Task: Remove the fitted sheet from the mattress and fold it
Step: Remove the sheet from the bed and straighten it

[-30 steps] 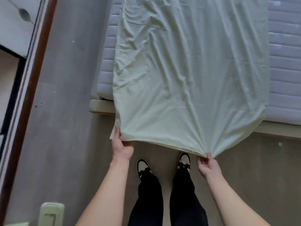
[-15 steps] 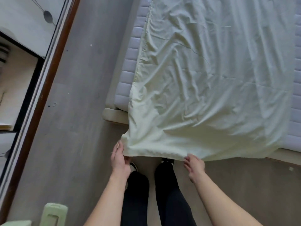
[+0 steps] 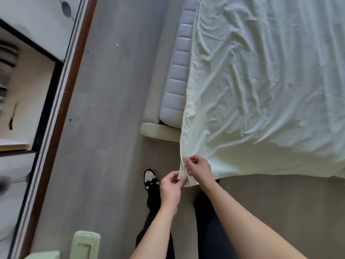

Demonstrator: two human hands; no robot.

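At the near left corner of the fitted sheet (image 3: 261, 90), both grips were set on the same hanging edge: the left hand (image 3: 170, 187) pinched the lowest tip of the corner between thumb and curled fingers, and the right hand (image 3: 198, 168) pinched the hem just above it, the two hands almost touching. Fabric between them ran as a narrow gathered strip. Sheet: pale, creased, lying loose over the mattress (image 3: 177, 71), its near end draped past the foot of the bed frame (image 3: 155, 130) and hanging towards the floor (image 3: 112, 128); it appeared off the mattress at this end, the quilted side of which showed bare to the left. Whether the far corners were free could not be told. Step in hand, by judgement: fixing the corner before folding. To do it well, the seam would need finding by feel, one pinch kept firm while the other hand ran along the hem to the next corner, with the cloth held taut and clear of the floor. Risk: the slack body of the sheet sliding off the bed under its own weight. Also present: dark trousers and one black-and-white shoe (image 3: 150, 177) below the hands; a wardrobe with dark sliding-door rail (image 3: 61, 101) at left; a pale green object (image 3: 85, 243) at the bottom edge.
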